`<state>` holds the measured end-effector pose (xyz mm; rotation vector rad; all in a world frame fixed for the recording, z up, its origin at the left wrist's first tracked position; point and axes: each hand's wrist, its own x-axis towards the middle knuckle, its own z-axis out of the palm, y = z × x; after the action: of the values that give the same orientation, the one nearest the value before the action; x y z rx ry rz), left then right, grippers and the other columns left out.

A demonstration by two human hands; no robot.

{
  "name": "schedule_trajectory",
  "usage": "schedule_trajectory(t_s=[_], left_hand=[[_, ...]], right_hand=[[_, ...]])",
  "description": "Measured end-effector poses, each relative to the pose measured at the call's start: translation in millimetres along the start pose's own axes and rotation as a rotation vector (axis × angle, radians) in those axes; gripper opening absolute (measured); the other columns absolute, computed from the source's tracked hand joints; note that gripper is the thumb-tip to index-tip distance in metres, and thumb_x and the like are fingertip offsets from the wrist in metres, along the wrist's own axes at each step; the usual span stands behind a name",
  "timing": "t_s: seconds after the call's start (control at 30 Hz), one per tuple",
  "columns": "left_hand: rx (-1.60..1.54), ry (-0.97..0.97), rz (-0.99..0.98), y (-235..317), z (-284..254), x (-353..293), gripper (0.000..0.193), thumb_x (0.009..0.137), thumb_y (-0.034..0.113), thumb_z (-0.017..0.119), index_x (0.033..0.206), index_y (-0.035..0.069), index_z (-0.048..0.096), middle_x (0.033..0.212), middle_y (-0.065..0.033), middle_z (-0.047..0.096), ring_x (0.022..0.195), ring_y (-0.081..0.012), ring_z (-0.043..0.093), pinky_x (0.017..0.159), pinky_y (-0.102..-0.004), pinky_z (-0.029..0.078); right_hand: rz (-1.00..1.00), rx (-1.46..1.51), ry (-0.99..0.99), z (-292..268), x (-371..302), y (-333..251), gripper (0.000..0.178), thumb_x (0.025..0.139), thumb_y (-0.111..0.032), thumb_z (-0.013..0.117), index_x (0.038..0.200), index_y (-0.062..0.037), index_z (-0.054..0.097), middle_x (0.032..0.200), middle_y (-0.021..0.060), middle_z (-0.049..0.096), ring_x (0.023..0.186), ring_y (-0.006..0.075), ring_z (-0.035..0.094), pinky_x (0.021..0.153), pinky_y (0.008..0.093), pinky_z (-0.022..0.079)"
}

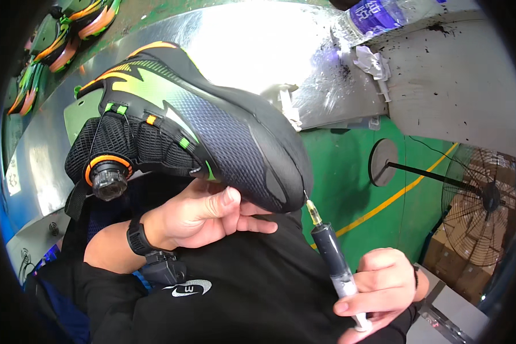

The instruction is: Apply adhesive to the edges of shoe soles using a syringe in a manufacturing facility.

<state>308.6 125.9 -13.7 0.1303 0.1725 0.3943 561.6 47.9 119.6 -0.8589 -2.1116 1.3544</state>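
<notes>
A black sports shoe (pixel 229 123) with green and orange trim and a dial (pixel 109 182) lies on its side in front of me, toe to the right. My left hand (pixel 212 212) supports it from below near the forefoot, some fingers hidden behind the shoe and others stretched out. In my right hand (pixel 381 286) is a syringe (pixel 331 252) filled partly with dark liquid. Its yellow-hubbed needle (pixel 312 210) points up at the shoe's toe, the tip touching or very close to the edge there. The right thumb lies along the syringe's rear end.
Several similar shoes (pixel 74 28) stand at the upper left beyond the shiny metal table (pixel 212 34). A plastic bottle (pixel 378 17), crumpled tissue (pixel 372 63) and a smudged board (pixel 453 80) are at the upper right. A floor fan (pixel 487 198) stands right, before cardboard boxes (pixel 458 258).
</notes>
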Motion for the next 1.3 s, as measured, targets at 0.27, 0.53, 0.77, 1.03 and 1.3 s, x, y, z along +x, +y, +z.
schedule_trajectory(t_s=[0.27,0.53,0.77,1.03,1.3], left_hand=[[0.105,0.013,0.015,2.7,15.7,22.7,0.079,0.088,0.049,0.049,0.144,0.006,0.016,0.150,-0.0121,0.018,0.132,-0.0367,0.032,0.102,-0.0452,0.039],[0.128,0.058,0.043,4.7,25.5,28.4,0.080,0.088,0.055,0.042,0.145,0.006,0.014,0.151,-0.0110,0.017,0.132,-0.0370,0.031,0.102,-0.0451,0.039],[-0.055,-0.031,0.088,1.7,22.5,30.9,0.053,0.096,0.042,0.036,0.136,0.007,0.038,0.139,-0.0110,0.041,0.131,-0.0325,0.034,0.105,-0.0473,0.034],[0.020,0.016,0.093,2.3,23.1,32.8,0.064,0.093,0.049,0.035,0.139,0.006,0.029,0.145,-0.0107,0.030,0.132,-0.0344,0.033,0.104,-0.0454,0.035],[0.212,0.240,0.013,3.8,22.9,-7.5,0.080,0.085,0.051,0.055,0.140,0.002,0.025,0.143,-0.0227,0.030,0.131,-0.0401,0.032,0.104,-0.0479,0.034]], right_hand=[[-0.185,-0.493,0.317,45.4,-4.7,37.4,0.044,0.068,-0.043,0.078,0.096,-0.0115,0.066,0.069,-0.0027,0.053,0.048,0.0085,0.031,0.041,0.0224,0.023],[-0.282,-0.628,0.367,54.1,0.3,56.1,0.031,0.069,-0.024,0.075,0.095,-0.0084,0.067,0.068,0.0016,0.056,0.046,0.0074,0.032,0.041,0.0214,0.026],[-0.273,-0.740,0.361,60.5,-1.7,65.1,0.041,0.066,-0.032,0.078,0.097,-0.0092,0.064,0.069,0.0004,0.057,0.047,0.0082,0.033,0.043,0.0223,0.022],[-0.238,-0.765,0.314,61.4,-1.7,64.8,0.042,0.067,-0.032,0.078,0.098,-0.0086,0.064,0.071,0.0000,0.058,0.047,0.0083,0.032,0.044,0.0224,0.024],[-0.086,-0.714,0.424,25.2,-14.4,68.0,0.045,0.063,-0.041,0.079,0.088,-0.0078,0.065,0.080,0.0059,0.062,0.056,0.0149,0.051,0.048,0.0266,0.034]])
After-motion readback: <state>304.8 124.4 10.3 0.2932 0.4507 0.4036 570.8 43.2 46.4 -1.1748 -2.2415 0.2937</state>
